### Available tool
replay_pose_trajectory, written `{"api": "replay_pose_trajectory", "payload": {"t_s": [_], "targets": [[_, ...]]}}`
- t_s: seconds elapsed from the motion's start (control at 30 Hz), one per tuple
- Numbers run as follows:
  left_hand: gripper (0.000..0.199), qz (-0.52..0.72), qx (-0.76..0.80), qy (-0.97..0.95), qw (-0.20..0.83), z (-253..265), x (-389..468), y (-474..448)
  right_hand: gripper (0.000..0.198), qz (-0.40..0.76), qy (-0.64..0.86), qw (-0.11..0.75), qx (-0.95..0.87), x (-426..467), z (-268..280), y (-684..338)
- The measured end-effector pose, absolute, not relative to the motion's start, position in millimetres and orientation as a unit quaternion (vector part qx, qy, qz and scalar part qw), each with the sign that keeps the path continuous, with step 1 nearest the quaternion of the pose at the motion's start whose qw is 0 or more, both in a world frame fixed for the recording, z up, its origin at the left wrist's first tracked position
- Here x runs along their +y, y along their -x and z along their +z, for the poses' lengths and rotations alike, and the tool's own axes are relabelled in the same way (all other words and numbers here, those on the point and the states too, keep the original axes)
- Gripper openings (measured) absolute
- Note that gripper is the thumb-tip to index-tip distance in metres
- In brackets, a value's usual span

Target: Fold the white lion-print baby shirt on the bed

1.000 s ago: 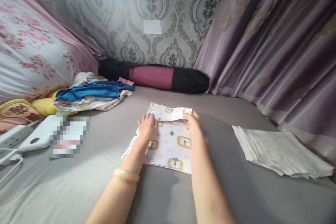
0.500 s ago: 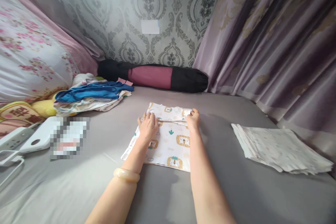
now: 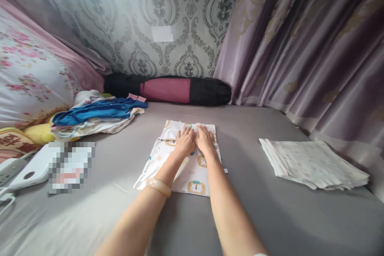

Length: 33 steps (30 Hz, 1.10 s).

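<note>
A white cloth printed with lion faces [image 3: 159,160] lies on the grey bed sheet, its far part folded over toward me. On that folded part my left hand [image 3: 186,141] rests flat with its fingers stretched out. My right hand [image 3: 205,139] lies close beside it, also flat on the cloth, fingers extended. Neither hand grips the fabric. A small white tag [image 3: 226,171] sticks out at the cloth's right edge.
To the right lies a folded stack of pale cloth [image 3: 315,164]. A pile of clothes with a blue garment [image 3: 96,111] is at the left, near a white device [image 3: 36,168] and a power strip [image 3: 12,168]. Against the wall rests a black and maroon rolled bag [image 3: 165,90].
My right hand has let go of the cloth's far right edge and moved left, next to my left hand. My left hand has shifted right. Both now press flat on the fold.
</note>
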<state>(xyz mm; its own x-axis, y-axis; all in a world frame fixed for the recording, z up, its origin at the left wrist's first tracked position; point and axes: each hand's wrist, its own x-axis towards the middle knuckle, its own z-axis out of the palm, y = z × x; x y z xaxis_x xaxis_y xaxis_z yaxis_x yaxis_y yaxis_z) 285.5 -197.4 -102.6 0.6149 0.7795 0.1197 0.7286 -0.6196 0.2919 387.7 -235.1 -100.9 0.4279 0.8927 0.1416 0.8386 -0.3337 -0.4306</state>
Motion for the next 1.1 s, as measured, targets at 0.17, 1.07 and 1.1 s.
{"api": "replay_pose_trajectory", "payload": {"t_s": [0.17,1.07,1.1], "targets": [[0.047,0.129,0.41,-0.898,0.094,-115.5,-184.7,-286.7,0.049,0.075,0.826,0.158,-0.537,-234.6,-102.8,-385.3],[0.054,0.134,0.387,-0.911,0.055,-116.2,-97.6,-201.6,0.053,0.111,0.822,0.132,-0.543,-238.0,-96.9,-378.1],[0.052,0.15,0.412,-0.898,0.044,-115.2,-99.1,-199.8,0.053,0.111,0.821,0.133,-0.544,-237.8,-97.4,-378.3]]}}
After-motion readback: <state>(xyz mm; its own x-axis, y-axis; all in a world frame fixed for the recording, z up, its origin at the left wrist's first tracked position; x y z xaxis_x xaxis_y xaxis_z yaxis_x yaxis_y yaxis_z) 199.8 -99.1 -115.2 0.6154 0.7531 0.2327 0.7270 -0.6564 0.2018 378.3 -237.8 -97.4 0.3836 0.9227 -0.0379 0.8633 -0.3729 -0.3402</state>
